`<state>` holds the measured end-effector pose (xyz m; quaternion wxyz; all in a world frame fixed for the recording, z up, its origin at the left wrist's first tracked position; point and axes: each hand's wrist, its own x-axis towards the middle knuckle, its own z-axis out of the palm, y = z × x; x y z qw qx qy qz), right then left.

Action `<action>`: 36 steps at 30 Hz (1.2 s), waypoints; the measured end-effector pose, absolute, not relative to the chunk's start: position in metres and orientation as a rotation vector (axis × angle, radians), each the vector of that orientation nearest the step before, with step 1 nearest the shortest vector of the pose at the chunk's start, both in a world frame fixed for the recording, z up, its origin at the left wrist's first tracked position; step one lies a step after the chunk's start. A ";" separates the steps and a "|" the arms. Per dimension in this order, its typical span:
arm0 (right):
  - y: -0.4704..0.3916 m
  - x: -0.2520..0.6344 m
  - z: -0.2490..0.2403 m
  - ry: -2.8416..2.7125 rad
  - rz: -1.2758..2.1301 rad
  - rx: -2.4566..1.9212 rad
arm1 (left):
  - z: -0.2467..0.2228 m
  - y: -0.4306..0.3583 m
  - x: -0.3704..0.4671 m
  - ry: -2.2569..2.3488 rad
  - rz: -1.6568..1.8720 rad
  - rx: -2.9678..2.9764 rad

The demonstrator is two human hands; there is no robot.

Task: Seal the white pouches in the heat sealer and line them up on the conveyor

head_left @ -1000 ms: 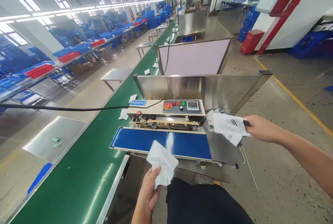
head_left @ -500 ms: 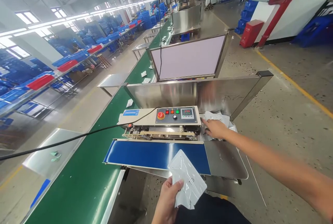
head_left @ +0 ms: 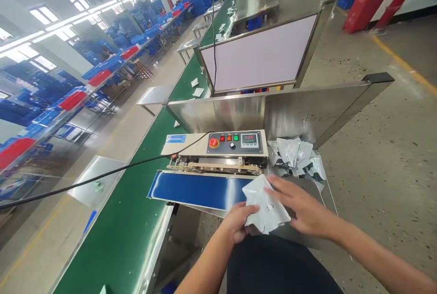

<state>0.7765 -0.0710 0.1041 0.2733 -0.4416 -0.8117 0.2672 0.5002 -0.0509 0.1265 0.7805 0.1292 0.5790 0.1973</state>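
Note:
My left hand (head_left: 239, 222) is closed on the lower left of a white plastic pouch (head_left: 264, 205), thumb on top. The pouch is held over the near edge of the band sealer's blue conveyor belt (head_left: 198, 190). At the pouch's right side is my right hand (head_left: 300, 205), slightly blurred, its fingers stretched out and apart; whether the fingertips touch the pouch I cannot tell. Behind the blue belt stands the band sealer (head_left: 184, 147), with a red stop knob and lit buttons. More white pouches (head_left: 295, 153) lie heaped at the sealer's right end.
A long green conveyor (head_left: 112, 235) runs along the left, with a few pouches farther up. A steel panel (head_left: 232, 114) rises behind the sealer. A black cable (head_left: 112, 173) crosses over the green belt to the sealer. A small steel side table (head_left: 99, 180) stands beyond the conveyor.
My right hand has left the pouch heap and come toward me, beside the held pouch. My left hand has raised that pouch slightly and moved it right. The camera view has shifted.

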 end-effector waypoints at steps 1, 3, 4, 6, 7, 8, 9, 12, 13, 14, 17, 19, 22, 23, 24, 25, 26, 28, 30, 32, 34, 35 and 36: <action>-0.082 0.771 0.104 -2.204 0.738 -1.096 | 0.125 -0.046 0.506 1.226 0.395 0.296; -0.097 0.768 0.105 -2.095 0.792 -1.073 | 0.121 -0.038 0.514 1.207 0.340 0.332; -0.102 0.771 0.106 -1.975 0.819 -1.148 | 0.120 -0.035 0.516 1.213 0.323 0.340; -0.109 0.781 0.113 -1.639 0.831 -1.405 | 0.121 -0.029 0.517 1.235 0.302 0.334; -0.113 0.786 0.119 -1.463 0.805 -1.533 | 0.122 -0.026 0.517 1.248 0.296 0.326; -0.117 0.791 0.124 -1.315 0.756 -1.634 | 0.124 -0.024 0.517 1.258 0.288 0.319; -0.120 0.794 0.130 -1.217 0.692 -1.704 | 0.126 -0.021 0.517 1.265 0.279 0.315; -0.125 0.788 0.141 -1.281 0.549 -1.731 | 0.130 -0.015 0.522 1.264 0.238 0.344; -0.124 0.781 0.143 -1.403 0.535 -1.698 | 0.130 -0.014 0.525 1.260 0.214 0.374; -0.122 0.774 0.143 -1.551 0.533 -1.649 | 0.130 -0.012 0.528 1.253 0.187 0.414; -0.114 0.752 0.141 -1.966 0.524 -1.450 | 0.129 -0.009 0.534 1.190 0.105 0.565; -0.110 0.744 0.138 -2.055 0.538 -1.356 | 0.127 -0.006 0.534 1.137 0.073 0.630; -0.108 0.739 0.135 -1.800 0.644 -1.454 | 0.120 -0.004 0.528 1.126 0.135 0.668; -0.108 0.738 0.134 -1.649 0.681 -1.538 | 0.116 -0.005 0.525 1.133 0.224 0.717; -0.108 0.738 0.133 -1.504 0.716 -1.617 | 0.113 -0.007 0.523 1.133 0.345 0.810; -0.109 0.737 0.132 -1.387 0.757 -1.678 | 0.109 -0.011 0.521 1.111 0.477 0.941; -0.110 0.736 0.131 -1.306 0.809 -1.719 | 0.106 -0.015 0.521 1.071 0.593 1.089; -0.113 0.734 0.126 -1.212 0.941 -1.760 | 0.099 -0.022 0.523 0.980 0.724 1.332; -0.116 0.733 0.116 -1.104 1.045 -1.799 | 0.092 -0.028 0.530 0.956 0.737 1.443; -0.118 0.737 0.103 -0.948 1.055 -1.875 | 0.082 -0.028 0.540 1.020 0.710 1.466; -0.116 0.744 0.089 -0.791 1.019 -1.958 | 0.070 -0.022 0.552 1.113 0.645 1.416; -0.113 0.749 0.082 -0.722 1.007 -1.991 | 0.064 -0.018 0.558 1.162 0.604 1.347; -0.109 0.753 0.076 -0.671 1.001 -2.016 | 0.057 -0.013 0.564 1.204 0.567 1.255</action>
